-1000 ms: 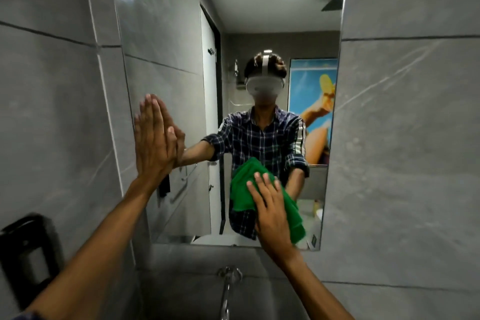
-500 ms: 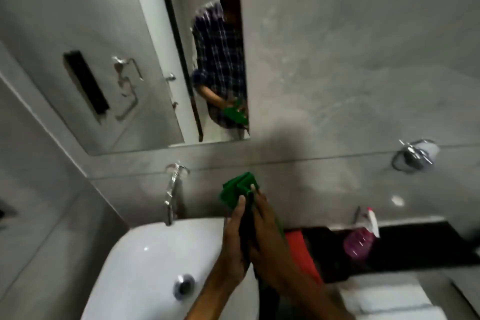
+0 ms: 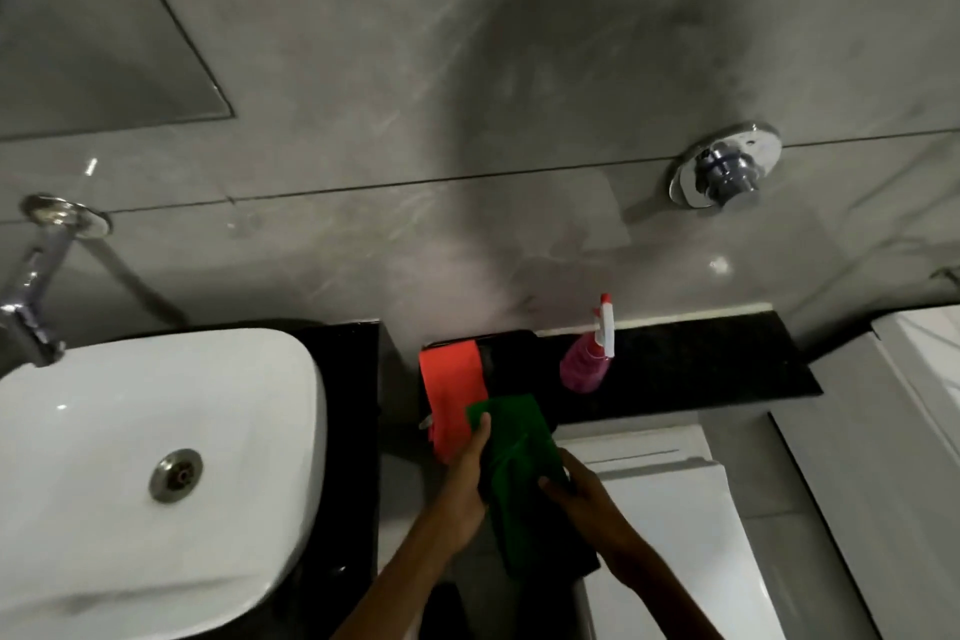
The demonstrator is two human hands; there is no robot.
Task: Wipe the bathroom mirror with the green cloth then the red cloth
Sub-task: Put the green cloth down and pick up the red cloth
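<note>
Right of the white sink [image 3: 156, 431], both hands, left hand [image 3: 465, 476] and right hand [image 3: 582, 499], grip the green cloth [image 3: 519, 463]. Red cloth [image 3: 452, 390] lies just beyond on the black desk [image 3: 701, 369], probably touching it, spray bottle [image 3: 584, 366] farther right.

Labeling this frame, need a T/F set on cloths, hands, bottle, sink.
1. Both hands hold the green cloth. True: left hand and right hand grip it.
2. The red cloth is in the sink. False: it hangs over the black ledge, right of the sink.
3. The spray bottle stands on the ledge. True.
4. The spray bottle is blue. False: pink with a white head.
5. The green cloth touches the mirror. False: it is held low, by the ledge.
</note>
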